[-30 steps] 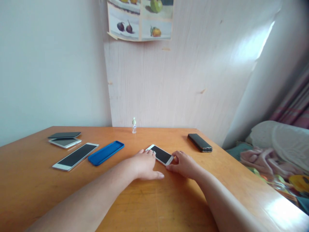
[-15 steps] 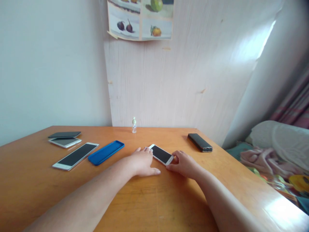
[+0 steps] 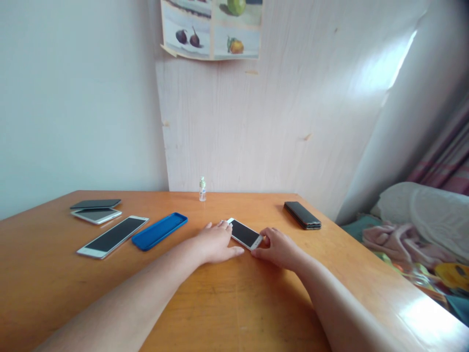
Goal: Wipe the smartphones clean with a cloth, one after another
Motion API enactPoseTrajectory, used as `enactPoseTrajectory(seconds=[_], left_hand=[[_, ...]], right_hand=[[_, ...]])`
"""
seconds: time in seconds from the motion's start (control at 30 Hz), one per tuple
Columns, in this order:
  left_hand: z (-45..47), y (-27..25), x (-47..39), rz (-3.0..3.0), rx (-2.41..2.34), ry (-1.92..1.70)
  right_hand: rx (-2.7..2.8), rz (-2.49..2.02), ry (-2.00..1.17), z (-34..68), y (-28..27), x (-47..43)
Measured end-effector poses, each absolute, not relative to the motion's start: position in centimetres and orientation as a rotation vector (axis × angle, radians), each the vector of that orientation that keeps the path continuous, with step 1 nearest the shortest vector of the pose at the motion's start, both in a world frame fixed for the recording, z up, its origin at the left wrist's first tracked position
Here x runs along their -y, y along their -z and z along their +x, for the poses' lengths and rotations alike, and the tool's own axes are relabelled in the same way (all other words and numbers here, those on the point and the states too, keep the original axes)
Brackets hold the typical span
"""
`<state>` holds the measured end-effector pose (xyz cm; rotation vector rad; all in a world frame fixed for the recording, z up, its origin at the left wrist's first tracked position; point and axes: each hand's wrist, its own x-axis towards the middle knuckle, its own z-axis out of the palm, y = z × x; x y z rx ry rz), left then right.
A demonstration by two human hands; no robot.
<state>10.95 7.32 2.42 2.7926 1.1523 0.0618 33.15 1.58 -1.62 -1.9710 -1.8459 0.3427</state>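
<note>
A white smartphone point(image 3: 245, 233) with a dark screen lies face up and slantwise on the wooden table. At its left end is my left hand point(image 3: 217, 242), palm down, fingertips on or beside the phone's edge and thumb spread away over the wood. My right hand point(image 3: 277, 248) grips the near right end of the phone between thumb and fingers. To the left of my hands rests an open blue phone case point(image 3: 160, 231), hollow side up. Beyond the case is a larger white smartphone point(image 3: 114, 237), also screen up.
Farther left, a white phone point(image 3: 97, 215) sits partly under a dark flat case point(image 3: 95, 203). A small clear bottle point(image 3: 202, 189) stands near the back edge. Dark stacked phones or cases point(image 3: 302, 215) lie at the right. Bedding point(image 3: 397, 242) is beyond the table's right edge.
My left thumb has shifted slightly up toward the phone. The whole view has drifted a little; my right hand and the phone keep their places.
</note>
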Motion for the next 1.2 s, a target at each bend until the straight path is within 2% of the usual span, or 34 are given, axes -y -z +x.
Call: enactPoseTrajectory(seconds=[0.17,0.27,0.47,0.57,0.77,0.83,1.07,1.2], left_hand=[[12.9,-2.2,-4.5,2.817,-0.704,-0.071],[13.5,-1.8,-4.2,2.835,-0.621,-0.111],[11.6,0.1,-8.8,2.779,-1.191,-0.224],[11.4,0.4,-9.0,2.734,-1.27,-0.214],[13.6,-0.9,-5.0,2.853,-0.65,-0.194],[13.8,-0.9,-5.0,2.856,-0.586,-0.205],[11.3,0.8,-10.1,2.714,-1.27,-0.268],[11.5,1.1,-9.7,2.74,-1.275,-0.258]], right_hand=[[1.832,-1.979,-0.32,33.0,1.8,-1.6],[1.837,-1.971,-0.311,33.0,1.9,-1.7],[1.838,-1.98,-0.33,33.0,1.7,-1.6],[1.84,-1.971,-0.344,33.0,1.6,-1.6],[1.86,-1.973,-0.296,33.0,1.9,-1.7],[1.863,-1.965,-0.295,33.0,1.8,-1.6],[1.846,-1.982,-0.354,32.9,1.2,-1.5],[1.844,-1.99,-0.355,32.9,1.3,-1.5]])
